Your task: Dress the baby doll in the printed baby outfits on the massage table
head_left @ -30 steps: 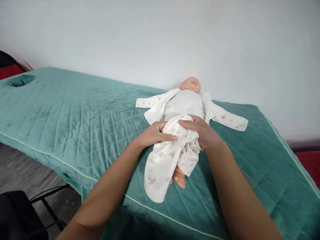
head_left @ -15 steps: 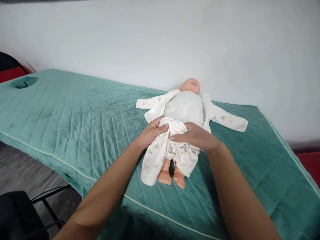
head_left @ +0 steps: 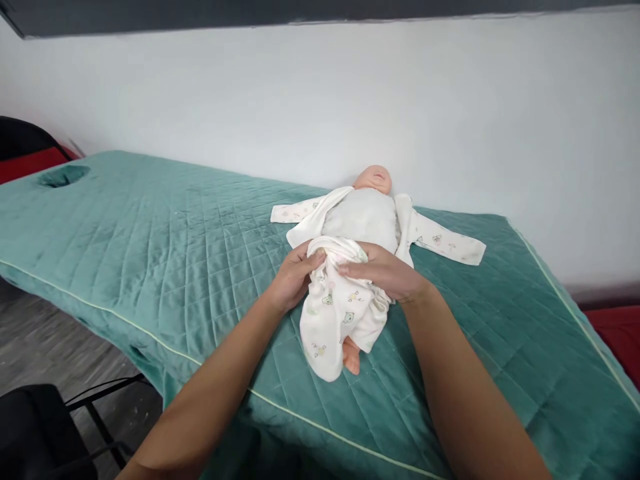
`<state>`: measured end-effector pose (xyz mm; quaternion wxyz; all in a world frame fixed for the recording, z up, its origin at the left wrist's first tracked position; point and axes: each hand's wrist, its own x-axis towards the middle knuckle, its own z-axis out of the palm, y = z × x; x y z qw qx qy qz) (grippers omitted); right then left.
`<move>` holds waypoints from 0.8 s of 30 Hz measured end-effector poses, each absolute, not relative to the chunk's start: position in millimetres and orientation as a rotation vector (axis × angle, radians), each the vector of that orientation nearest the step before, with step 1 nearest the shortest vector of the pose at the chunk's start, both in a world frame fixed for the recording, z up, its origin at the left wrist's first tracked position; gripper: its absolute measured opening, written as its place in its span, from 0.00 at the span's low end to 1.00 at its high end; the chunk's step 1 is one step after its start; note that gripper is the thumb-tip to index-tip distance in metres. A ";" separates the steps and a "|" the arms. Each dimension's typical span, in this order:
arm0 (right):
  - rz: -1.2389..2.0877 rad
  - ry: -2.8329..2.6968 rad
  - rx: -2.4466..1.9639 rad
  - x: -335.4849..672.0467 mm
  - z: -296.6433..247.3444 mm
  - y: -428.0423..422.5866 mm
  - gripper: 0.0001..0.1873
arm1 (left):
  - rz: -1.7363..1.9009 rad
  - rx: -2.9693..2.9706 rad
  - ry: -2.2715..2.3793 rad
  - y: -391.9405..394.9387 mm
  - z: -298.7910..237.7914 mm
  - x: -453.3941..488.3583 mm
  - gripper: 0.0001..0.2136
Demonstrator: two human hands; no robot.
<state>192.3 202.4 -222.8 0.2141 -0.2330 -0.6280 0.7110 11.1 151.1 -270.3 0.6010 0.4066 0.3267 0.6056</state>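
Observation:
A baby doll (head_left: 363,217) lies on its back on a green quilted bed cover (head_left: 200,267), its head by the wall. It wears a white printed top (head_left: 445,241), spread open at the front with both sleeves stretched sideways. Over the doll's lower body, my left hand (head_left: 295,273) and my right hand (head_left: 387,270) pinch the bunched waist of white printed baby pants (head_left: 333,320) between thumbs and fingers. One pants leg hangs toward me and covers one foot. The other foot (head_left: 351,357) shows below the cloth.
The bed runs along a white wall (head_left: 300,100) and has a face hole (head_left: 65,175) at its far left end. A black chair (head_left: 40,433) stands at the lower left. Red seats (head_left: 615,333) show at the right and far left.
The loose pants leg has swung to the right and now hides one of the doll's feet. Both hands keep their hold on the bunched waist. The camera view has tilted up slightly.

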 end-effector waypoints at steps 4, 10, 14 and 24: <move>1.891 -2.052 -0.617 193.6 -215.8 200.9 0.27 | 1.455 0.788 0.739 127.1 -259.6 22.7 0.17; 1.618 -2.201 -0.828 187.8 -220.1 205.1 0.16 | 1.405 0.592 0.903 72.4 -244.2 40.0 0.18; 1.476 -2.339 -0.918 184.1 -219.3 203.0 0.09 | 1.377 0.506 1.017 35.4 -230.2 55.0 0.18; 1.378 -2.657 -0.977 184.6 -221.4 202.3 0.12 | 1.456 0.275 1.039 -15.0 -246.7 83.2 0.20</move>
